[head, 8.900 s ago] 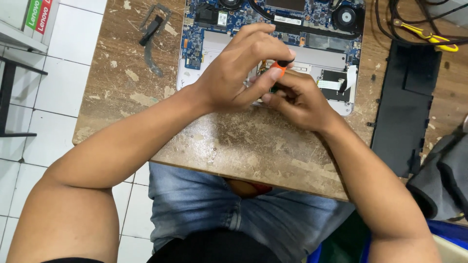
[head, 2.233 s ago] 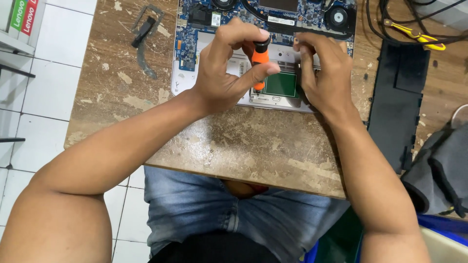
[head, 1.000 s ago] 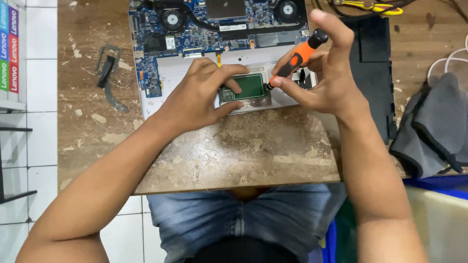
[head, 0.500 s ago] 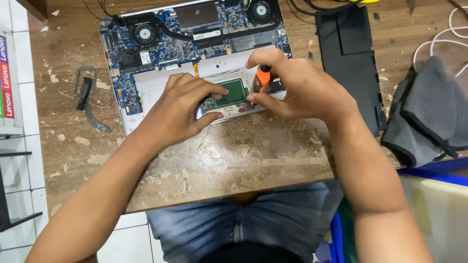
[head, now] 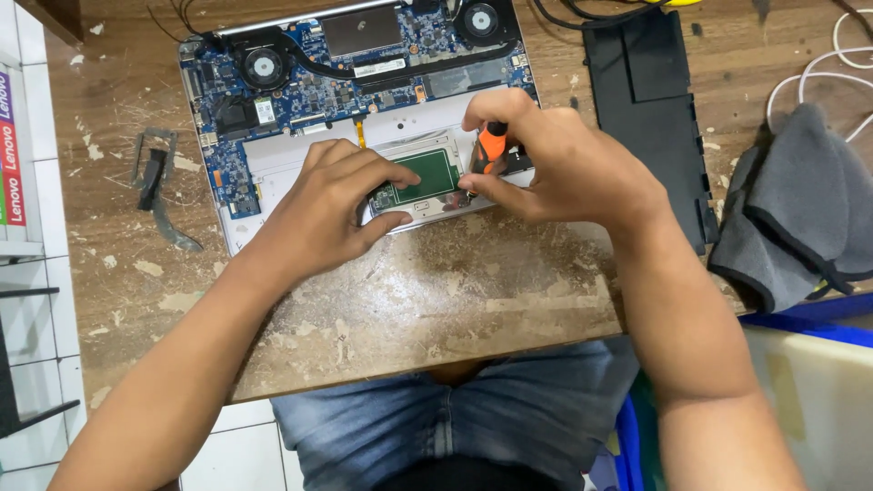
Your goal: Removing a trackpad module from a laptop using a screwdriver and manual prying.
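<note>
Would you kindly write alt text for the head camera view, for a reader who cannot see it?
A right hand holds an orange screwdriver upright over an opened laptop on a worn wooden table, while the left hand steadies a small green circuit board. A grey cloth lies to the right.

Worktable (head: 455,300): wooden top, badly worn, veneer flaked and scratched, pale patches across the near half; near edge runs roughly 7 to 3 o'clock. Floor (head: 27,355): white square tiles with grey grout, visible along 7 to 9 o'clock and below the table edge. Dark metal frame (head: 23,418) stands on the tiles at 8 o'clock. Box edge (head: 11,155) with red and green stripes at 9 o'clock. Blue-rimmed bin (head: 809,323) with pale wall at 4 o'clock. Light even and diffuse; shadows soft. No walls or windows within view.
</note>
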